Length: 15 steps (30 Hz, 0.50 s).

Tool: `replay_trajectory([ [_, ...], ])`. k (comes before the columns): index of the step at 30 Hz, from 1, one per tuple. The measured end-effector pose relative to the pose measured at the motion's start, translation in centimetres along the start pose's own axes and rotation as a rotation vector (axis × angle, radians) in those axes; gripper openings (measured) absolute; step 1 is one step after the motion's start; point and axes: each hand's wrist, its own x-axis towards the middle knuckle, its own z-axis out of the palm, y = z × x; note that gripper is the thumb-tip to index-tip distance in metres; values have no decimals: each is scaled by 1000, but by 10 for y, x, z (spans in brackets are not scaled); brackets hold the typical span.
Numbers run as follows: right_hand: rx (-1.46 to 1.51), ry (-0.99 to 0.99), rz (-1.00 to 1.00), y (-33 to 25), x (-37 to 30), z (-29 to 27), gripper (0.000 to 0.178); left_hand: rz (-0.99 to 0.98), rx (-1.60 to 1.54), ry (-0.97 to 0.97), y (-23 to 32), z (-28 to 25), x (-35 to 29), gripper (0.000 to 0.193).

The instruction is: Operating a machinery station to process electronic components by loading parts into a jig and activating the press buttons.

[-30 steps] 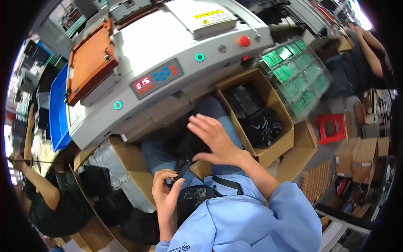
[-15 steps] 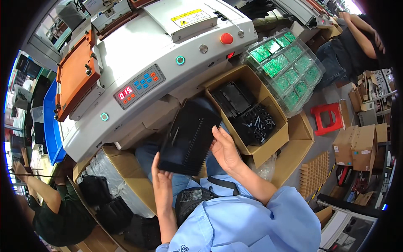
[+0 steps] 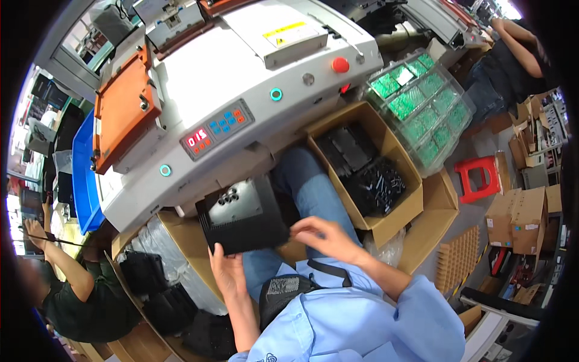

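Note:
A black plastic housing with ribbed edges, a smooth grey panel and a few round holes is tilted above my lap. My left hand is closed on its lower left edge, the fingers partly hidden beneath it. My right hand is beside the housing's right edge, fingers stretched toward it and slightly apart; whether the fingertips touch it is hard to tell. To the right, a cardboard box holds black plastic parts and a heap of small dark pieces.
Ahead stands a white machine with a lit keypad, buttons and an orange fixture. Clear trays of green circuit boards stand right. A carton at left holds black housings. Co-workers sit left and stand far right.
The housing has moved left and turned, so its grey panel and round holes now show. My right hand has let go of its right side. The view has shifted slightly.

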Motion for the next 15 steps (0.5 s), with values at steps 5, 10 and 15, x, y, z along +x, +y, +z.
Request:
replay_trajectory([
  [5, -731, 775, -77, -5, -3, -107, 13, -147, -308, -30, 21, 8, 8, 37],
  [10, -1112, 819, -111, 45, -5, -176, 12, -177, -342, -25, 10, 1, 17, 38],
  [15, -1114, 727, 4, 54, -3, -181, 19, -229, -240, 9, -3, 14, 10, 36],
])
